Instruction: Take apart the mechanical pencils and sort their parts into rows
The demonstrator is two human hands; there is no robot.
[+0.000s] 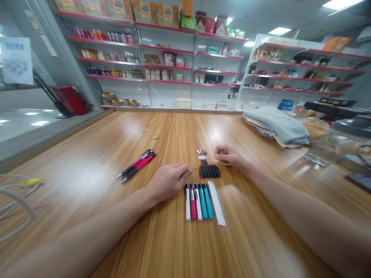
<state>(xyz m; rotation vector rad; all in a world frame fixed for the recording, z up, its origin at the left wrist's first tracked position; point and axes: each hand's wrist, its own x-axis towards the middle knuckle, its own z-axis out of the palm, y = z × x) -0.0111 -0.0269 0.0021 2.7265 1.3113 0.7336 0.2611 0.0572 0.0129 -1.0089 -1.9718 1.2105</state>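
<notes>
My left hand (pixel 169 180) rests on the table with thumb and forefinger pinched on a small metallic piece (pixel 194 169), too small to name surely. My right hand (pixel 228 156) is closed, fingers curled, beside the small parts; whatever it holds, if anything, is hidden. Between the hands lie silvery cone-like pen tips (pixel 201 151), small white pieces (pixel 202 157) and a row of black pen grips (pixel 210 171). Nearer me, white, pink and blue pen barrels (pixel 199 202) lie side by side, next to several thin white refills (pixel 216 203). Several assembled pens (pixel 137 166) lie left of my left hand.
A pale ring (pixel 155 136) lies farther back on the wooden table (pixel 98 154). Folded striped cloth (pixel 275 123), a clear lidded container (pixel 330 141) and a dark flat device (pixel 359 181) are at right. A white cable (pixel 17 200) loops at left. Stocked shelves (pixel 165 50) stand behind.
</notes>
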